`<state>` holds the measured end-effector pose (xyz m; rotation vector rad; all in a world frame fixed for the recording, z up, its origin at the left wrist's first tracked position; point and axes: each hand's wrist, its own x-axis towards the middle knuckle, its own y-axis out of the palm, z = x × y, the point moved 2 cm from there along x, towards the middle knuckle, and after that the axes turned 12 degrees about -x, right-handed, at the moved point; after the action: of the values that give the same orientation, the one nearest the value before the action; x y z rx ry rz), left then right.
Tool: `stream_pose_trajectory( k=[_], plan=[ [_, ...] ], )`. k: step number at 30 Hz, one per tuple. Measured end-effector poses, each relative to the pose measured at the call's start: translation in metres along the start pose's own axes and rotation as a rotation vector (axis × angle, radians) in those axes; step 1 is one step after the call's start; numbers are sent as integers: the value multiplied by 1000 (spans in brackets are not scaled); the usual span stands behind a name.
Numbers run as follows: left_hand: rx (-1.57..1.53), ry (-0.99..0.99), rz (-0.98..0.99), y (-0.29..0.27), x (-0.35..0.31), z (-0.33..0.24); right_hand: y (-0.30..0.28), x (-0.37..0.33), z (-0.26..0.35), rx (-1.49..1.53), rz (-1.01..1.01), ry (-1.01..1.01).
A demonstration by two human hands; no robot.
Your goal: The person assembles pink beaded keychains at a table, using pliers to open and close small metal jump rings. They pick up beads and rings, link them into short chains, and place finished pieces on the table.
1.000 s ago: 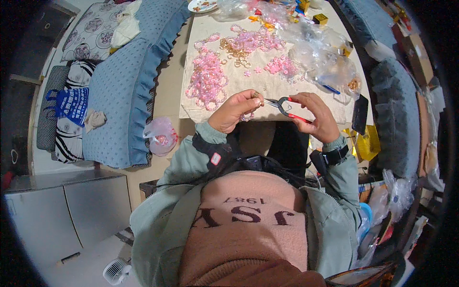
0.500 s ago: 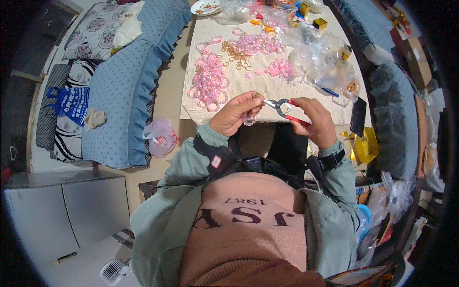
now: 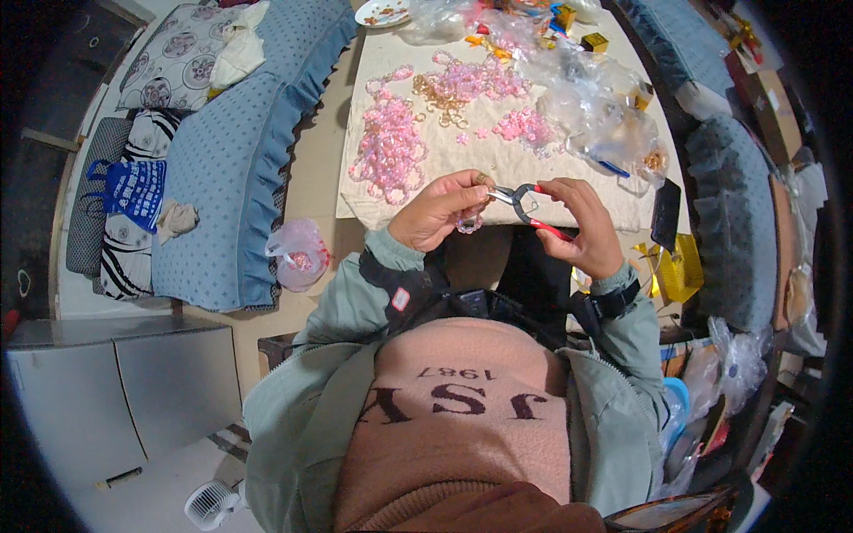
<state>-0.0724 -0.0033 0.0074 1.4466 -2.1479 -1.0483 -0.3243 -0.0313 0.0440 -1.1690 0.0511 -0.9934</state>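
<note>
- Just left of the pliers [image 3: 519,202], left hand [image 3: 435,211] pinches a beaded loop [image 3: 469,226].
- At pliers' right end, right hand [image 3: 588,227] grips handles.
- Pliers' long axis slants toward left thumb.

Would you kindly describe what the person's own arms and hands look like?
The left hand and right hand are ungloved. Both sleeves are loose and grey-green. A black strap circles the right wrist area; black material with a small red-and-white tag shows by the left sleeve.

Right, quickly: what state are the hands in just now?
Left hand: closed, holding a pink beaded loop.
Right hand: holding red-handled pliers.
</note>
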Motion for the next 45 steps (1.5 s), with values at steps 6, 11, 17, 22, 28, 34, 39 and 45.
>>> stream_pose_trajectory(
  k=[6,11,17,22,28,34,39,45],
  plan=[
    [-3,-24,23,1,-2,-1,-5,1,4,63,54,18],
    [-6,-50,29,4,-3,-3,-7,1,6,44,20,-6],
    [20,-34,22,8,-4,-3,-6,0,2,89,29,2],
    [57,-20,-1,8,-3,-1,-6,-3,1,101,36,38],
    [82,-13,39,5,-3,-3,-10,0,2,59,36,-18],
    [84,-23,51,3,-5,-6,-12,0,5,71,48,-7],
    [107,-24,47,6,-6,-6,-11,-2,3,106,80,17],
    [101,-38,57,8,-6,-6,-7,-6,3,33,43,-25]
  ],
)
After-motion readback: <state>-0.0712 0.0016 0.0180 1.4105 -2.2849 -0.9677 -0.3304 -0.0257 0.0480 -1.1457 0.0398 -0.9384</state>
